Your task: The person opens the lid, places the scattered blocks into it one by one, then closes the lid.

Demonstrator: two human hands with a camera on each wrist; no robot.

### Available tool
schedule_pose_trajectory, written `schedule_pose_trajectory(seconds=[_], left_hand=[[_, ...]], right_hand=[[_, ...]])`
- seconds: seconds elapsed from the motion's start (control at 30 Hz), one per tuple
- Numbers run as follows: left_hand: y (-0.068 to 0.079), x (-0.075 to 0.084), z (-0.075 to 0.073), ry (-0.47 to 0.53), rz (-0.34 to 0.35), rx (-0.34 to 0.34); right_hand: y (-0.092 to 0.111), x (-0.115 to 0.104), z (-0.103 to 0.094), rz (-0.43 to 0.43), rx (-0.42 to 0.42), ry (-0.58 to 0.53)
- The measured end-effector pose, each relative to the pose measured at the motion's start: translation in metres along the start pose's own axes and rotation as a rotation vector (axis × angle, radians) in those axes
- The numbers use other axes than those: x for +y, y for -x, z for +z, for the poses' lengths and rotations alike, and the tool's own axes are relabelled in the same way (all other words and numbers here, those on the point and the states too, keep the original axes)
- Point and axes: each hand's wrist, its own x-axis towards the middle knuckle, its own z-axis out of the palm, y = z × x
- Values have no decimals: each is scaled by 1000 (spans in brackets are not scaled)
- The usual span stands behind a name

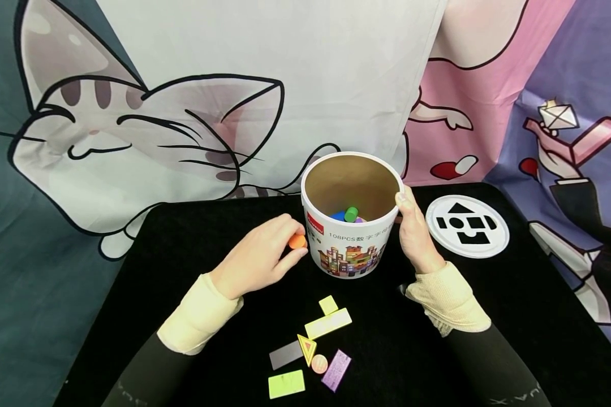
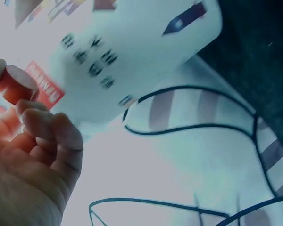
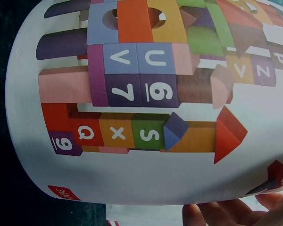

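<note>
A white printed bucket (image 1: 351, 243) stands upright on the black table. Inside it lie a green cylinder block (image 1: 351, 214) and a blue block (image 1: 338, 216). My right hand (image 1: 416, 234) grips the bucket's right side, thumb at the rim; the right wrist view shows the bucket's printed wall and a few fingertips of that hand (image 3: 231, 212). Just left of the bucket, my left hand (image 1: 265, 254) pinches an orange round block (image 1: 297, 241) between thumb and fingers. The left wrist view shows this block (image 2: 18, 84) in front of the bucket's red label.
Loose blocks lie in front of the bucket: yellow-green (image 1: 328, 323), grey (image 1: 285, 355), purple (image 1: 336, 370), a yellow triangle (image 1: 307, 349), a round one (image 1: 319, 364) and green (image 1: 287, 384). A white lid with shaped cutouts (image 1: 467, 247) lies at right. Behind hangs a printed cloth (image 1: 295, 45).
</note>
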Motion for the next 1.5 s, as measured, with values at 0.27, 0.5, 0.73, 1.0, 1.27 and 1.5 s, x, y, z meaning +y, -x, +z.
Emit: schedule_pose_trajectory(seconds=[0.27, 0.5, 0.73, 1.0, 1.27, 1.5], left_hand=[[-22, 4, -24, -9, 57, 125], [-39, 7, -33, -42, 70, 178], [-57, 9, -34, -59, 83, 200], [-74, 9, -26, -61, 106, 214], [-85, 11, -19, -60, 134, 228], [-91, 12, -15, -59, 148, 228]], right_hand=[[-1, 0, 0, -15, 1, -3], [-1, -1, 1, -18, 3, -17], [-1, 0, 0, -21, 2, -13], [-1, 0, 1, -17, 2, -15], [0, 0, 1, -22, 1, -6], [0, 0, 0, -12, 5, 1]])
